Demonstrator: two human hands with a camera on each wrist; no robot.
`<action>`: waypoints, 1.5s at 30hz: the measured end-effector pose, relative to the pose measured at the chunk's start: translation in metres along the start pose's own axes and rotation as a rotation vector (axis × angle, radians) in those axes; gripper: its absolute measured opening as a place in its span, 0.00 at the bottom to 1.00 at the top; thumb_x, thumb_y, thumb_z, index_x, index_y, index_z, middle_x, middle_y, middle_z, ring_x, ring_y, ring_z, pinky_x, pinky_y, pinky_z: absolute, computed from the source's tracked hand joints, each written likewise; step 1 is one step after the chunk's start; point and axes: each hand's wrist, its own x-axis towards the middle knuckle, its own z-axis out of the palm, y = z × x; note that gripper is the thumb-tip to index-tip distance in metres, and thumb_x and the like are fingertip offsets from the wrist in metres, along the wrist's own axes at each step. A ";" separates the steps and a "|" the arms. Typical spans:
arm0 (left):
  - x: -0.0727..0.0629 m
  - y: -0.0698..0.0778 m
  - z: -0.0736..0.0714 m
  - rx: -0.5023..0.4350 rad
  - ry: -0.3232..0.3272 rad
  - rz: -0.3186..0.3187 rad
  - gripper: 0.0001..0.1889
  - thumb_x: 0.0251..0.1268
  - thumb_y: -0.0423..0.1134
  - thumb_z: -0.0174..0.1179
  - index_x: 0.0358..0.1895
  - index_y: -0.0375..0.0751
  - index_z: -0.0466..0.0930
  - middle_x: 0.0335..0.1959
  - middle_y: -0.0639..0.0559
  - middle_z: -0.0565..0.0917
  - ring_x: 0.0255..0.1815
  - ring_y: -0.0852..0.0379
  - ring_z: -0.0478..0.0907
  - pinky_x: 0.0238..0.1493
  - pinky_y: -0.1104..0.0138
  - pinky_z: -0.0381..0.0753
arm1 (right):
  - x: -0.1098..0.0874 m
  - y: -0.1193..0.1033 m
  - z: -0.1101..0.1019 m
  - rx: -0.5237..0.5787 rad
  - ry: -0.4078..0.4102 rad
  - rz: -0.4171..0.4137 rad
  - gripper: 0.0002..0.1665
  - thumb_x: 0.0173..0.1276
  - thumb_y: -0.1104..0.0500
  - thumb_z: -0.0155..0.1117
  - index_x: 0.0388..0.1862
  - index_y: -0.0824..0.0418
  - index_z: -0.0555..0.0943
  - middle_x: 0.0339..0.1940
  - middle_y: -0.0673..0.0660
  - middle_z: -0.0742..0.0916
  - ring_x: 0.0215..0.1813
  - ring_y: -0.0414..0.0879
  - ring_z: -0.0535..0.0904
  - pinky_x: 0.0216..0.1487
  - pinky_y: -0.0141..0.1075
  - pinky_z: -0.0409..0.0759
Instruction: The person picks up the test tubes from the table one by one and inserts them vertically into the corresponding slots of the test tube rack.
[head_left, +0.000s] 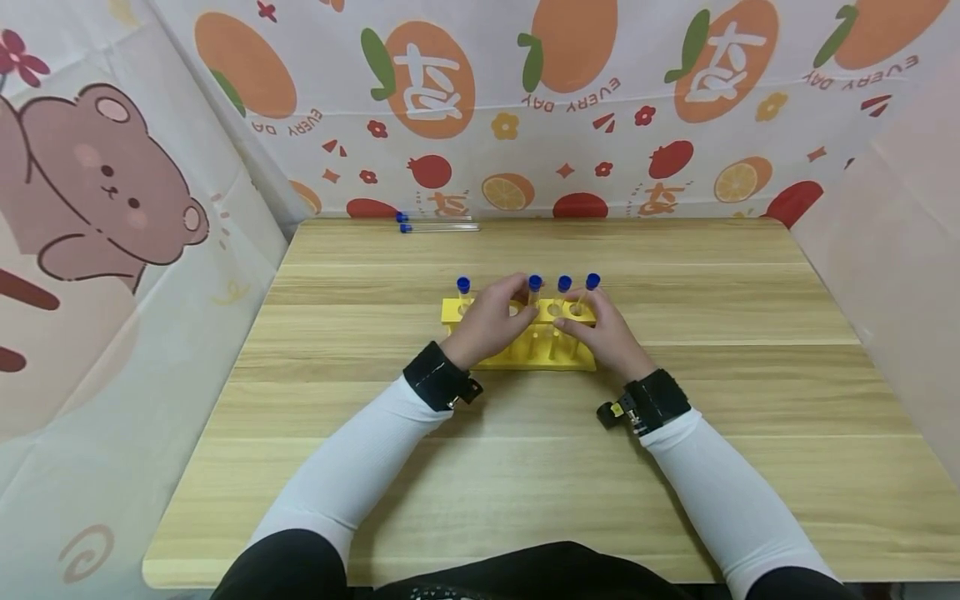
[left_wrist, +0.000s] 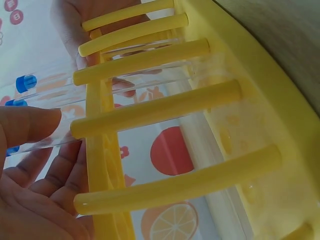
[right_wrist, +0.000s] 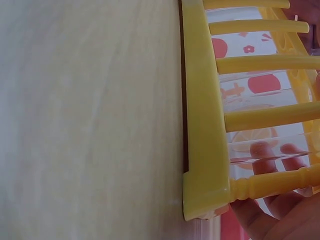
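Observation:
A yellow test tube rack [head_left: 517,364] stands on the table and holds several clear test tubes with blue caps. In the head view, my left hand [head_left: 491,321] is over the rack's middle-left part, its thumb and fingers pinching a test tube [head_left: 535,285] just below the cap. The left wrist view shows the left thumb [left_wrist: 32,125] and curled fingers on either side of that tube. My right hand [head_left: 611,337] grips the rack's right end, thumb in front and fingers behind. Through the rack, the right fingers [right_wrist: 263,157] show behind a tube. One capped tube [head_left: 463,286] stands at the left end.
Two more blue-capped test tubes [head_left: 442,227] lie flat near the table's back edge. The wooden table [head_left: 570,475] meets a fruit-patterned cloth [head_left: 480,158] behind it. A cloth with a bear print [head_left: 112,183] hangs at the left.

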 end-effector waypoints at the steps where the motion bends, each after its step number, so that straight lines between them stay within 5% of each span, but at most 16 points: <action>1: -0.001 0.000 0.001 -0.002 0.004 -0.003 0.18 0.66 0.33 0.62 0.59 0.42 0.75 0.47 0.49 0.83 0.51 0.55 0.80 0.53 0.63 0.82 | 0.000 0.001 0.001 -0.002 0.002 -0.003 0.32 0.66 0.44 0.67 0.65 0.54 0.72 0.66 0.57 0.70 0.74 0.53 0.61 0.73 0.56 0.59; 7: -0.011 -0.001 0.004 0.014 0.021 0.013 0.31 0.67 0.39 0.63 0.72 0.45 0.63 0.61 0.46 0.78 0.61 0.52 0.76 0.59 0.59 0.79 | -0.002 0.008 0.005 -0.013 0.015 -0.038 0.32 0.66 0.42 0.67 0.64 0.54 0.72 0.65 0.57 0.71 0.73 0.54 0.62 0.72 0.58 0.59; 15: -0.028 0.017 -0.006 0.111 0.076 0.188 0.35 0.68 0.44 0.63 0.74 0.42 0.59 0.71 0.46 0.70 0.68 0.51 0.71 0.65 0.58 0.74 | -0.007 0.014 0.009 -0.024 0.038 -0.065 0.34 0.65 0.40 0.67 0.64 0.55 0.72 0.66 0.57 0.70 0.73 0.56 0.61 0.72 0.60 0.58; 23: -0.039 0.048 -0.043 0.150 0.243 0.442 0.34 0.64 0.43 0.67 0.69 0.35 0.65 0.66 0.42 0.75 0.64 0.49 0.73 0.67 0.60 0.72 | -0.004 0.013 0.009 -0.017 0.037 -0.053 0.34 0.65 0.40 0.67 0.64 0.55 0.72 0.66 0.57 0.71 0.74 0.55 0.61 0.73 0.58 0.58; 27: -0.040 0.057 -0.067 0.138 0.363 0.575 0.32 0.69 0.50 0.60 0.66 0.31 0.67 0.63 0.39 0.77 0.62 0.48 0.75 0.66 0.61 0.72 | -0.004 0.013 0.010 -0.023 0.043 -0.062 0.34 0.65 0.41 0.67 0.64 0.55 0.72 0.66 0.56 0.71 0.74 0.55 0.61 0.73 0.58 0.58; 30: -0.037 0.056 -0.085 0.164 0.430 0.607 0.33 0.73 0.56 0.52 0.65 0.29 0.67 0.62 0.38 0.77 0.61 0.47 0.76 0.66 0.61 0.73 | -0.004 0.013 0.011 -0.027 0.048 -0.063 0.33 0.65 0.41 0.67 0.63 0.55 0.72 0.66 0.57 0.71 0.75 0.55 0.60 0.73 0.58 0.58; 36: -0.018 0.037 -0.113 0.197 0.465 0.472 0.27 0.70 0.44 0.60 0.66 0.33 0.68 0.63 0.41 0.78 0.63 0.49 0.75 0.67 0.60 0.71 | -0.003 0.010 0.007 -0.028 0.044 -0.049 0.33 0.65 0.42 0.67 0.63 0.55 0.71 0.66 0.57 0.71 0.75 0.55 0.60 0.73 0.58 0.58; 45: 0.014 -0.033 -0.133 0.232 0.353 0.041 0.30 0.73 0.51 0.55 0.72 0.42 0.63 0.70 0.44 0.72 0.70 0.47 0.69 0.70 0.53 0.68 | -0.002 0.007 0.006 -0.025 0.023 -0.057 0.34 0.66 0.42 0.66 0.63 0.59 0.71 0.67 0.58 0.71 0.74 0.55 0.61 0.73 0.57 0.59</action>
